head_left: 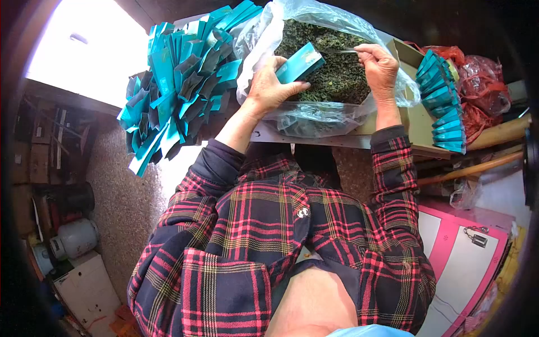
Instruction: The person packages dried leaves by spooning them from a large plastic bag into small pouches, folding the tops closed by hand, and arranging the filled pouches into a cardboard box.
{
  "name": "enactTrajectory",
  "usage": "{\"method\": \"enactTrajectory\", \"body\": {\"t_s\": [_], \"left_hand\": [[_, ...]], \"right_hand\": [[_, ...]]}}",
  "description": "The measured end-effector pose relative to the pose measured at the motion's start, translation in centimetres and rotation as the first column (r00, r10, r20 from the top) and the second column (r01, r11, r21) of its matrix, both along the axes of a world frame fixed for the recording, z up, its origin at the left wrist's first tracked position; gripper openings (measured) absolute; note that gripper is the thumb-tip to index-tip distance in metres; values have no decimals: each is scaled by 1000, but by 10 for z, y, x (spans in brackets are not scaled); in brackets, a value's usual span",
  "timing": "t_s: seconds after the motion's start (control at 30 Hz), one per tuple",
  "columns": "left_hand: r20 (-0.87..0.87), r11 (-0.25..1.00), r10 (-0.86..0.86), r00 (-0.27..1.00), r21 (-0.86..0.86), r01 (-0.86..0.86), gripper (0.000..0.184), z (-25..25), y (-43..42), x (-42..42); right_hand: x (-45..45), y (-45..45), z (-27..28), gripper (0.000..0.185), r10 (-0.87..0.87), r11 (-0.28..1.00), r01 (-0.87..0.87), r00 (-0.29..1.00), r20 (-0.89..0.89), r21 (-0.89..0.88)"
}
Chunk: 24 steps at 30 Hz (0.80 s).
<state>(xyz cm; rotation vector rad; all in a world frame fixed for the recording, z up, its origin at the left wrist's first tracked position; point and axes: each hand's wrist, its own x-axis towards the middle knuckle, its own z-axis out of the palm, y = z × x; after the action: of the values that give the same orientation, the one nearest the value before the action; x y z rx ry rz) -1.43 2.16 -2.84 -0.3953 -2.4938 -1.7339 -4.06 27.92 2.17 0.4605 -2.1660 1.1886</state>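
My left hand (270,85) is closed around a teal packet (298,63), which tilts over an open clear plastic bag (264,42). Dark green dried leaves (337,84), resembling tea, fill the bag. Above the right part of the leaves, my right hand (379,66) pinches a thin pale implement (348,51); its far end cannot be made out against the leaves. A big heap of teal packets (168,78), many gaping at the top, lies left of the bag.
Right of the bag, a cardboard box (416,121) holds a row of teal packets (443,109) standing close together. Red plastic bags (480,90) lie beyond it. A pink and white cabinet (460,264) with a padlock stands at lower right.
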Motion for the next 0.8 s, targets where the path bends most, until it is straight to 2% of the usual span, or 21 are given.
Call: {"method": "enactTrajectory", "body": {"t_s": [0.07, 0.23, 0.3, 0.33, 0.37, 0.47, 0.57, 0.6, 0.7, 0.73, 0.8], "left_hand": [[11, 1000, 1, 1000, -18, -1, 57, 5, 0, 2], [-16, 997, 26, 1000, -67, -27, 60, 7, 0, 4], [-5, 998, 22, 1000, -53, -22, 62, 6, 1, 3], [-5, 998, 20, 1000, -53, -20, 62, 7, 1, 4], [-12, 998, 24, 1000, -59, -25, 63, 8, 1, 5], [-18, 999, 12, 1000, -50, -13, 64, 6, 0, 5], [-18, 999, 7, 1000, -40, -8, 66, 3, 0, 4], [-18, 999, 20, 1000, -47, -20, 66, 3, -1, 4], [-24, 998, 5, 1000, -58, -6, 68, -5, -4, 1], [-24, 998, 6, 1000, -58, -7, 68, -4, -5, 2], [63, 998, -57, 996, 36, 55, 81, -1, -6, 2]], "right_hand": [[4, 3, 9, 13, 54, 998, -52, 997, 55, -42], [4, 7, 17, 14, 145, 989, -145, 987, 75, -1], [4, 4, 23, 14, 240, 968, -248, 961, 137, 39], [4, 0, 28, 14, 265, 954, -274, 961, 81, 122], [4, -5, 31, 14, 264, 954, -273, 961, 82, 122], [7, -27, 45, 15, 310, 898, -331, 943, 118, 291], [6, -49, 58, 12, 428, 792, -421, 899, 91, 442], [6, -54, 63, 12, 429, 791, -423, 899, 91, 442], [4, -66, 80, 8, 512, 633, -403, 858, 33, 661], [6, -71, 88, 8, 513, 633, -403, 858, 32, 661], [13, -79, 105, 9, 538, 526, -332, 843, -4, 783]]}}
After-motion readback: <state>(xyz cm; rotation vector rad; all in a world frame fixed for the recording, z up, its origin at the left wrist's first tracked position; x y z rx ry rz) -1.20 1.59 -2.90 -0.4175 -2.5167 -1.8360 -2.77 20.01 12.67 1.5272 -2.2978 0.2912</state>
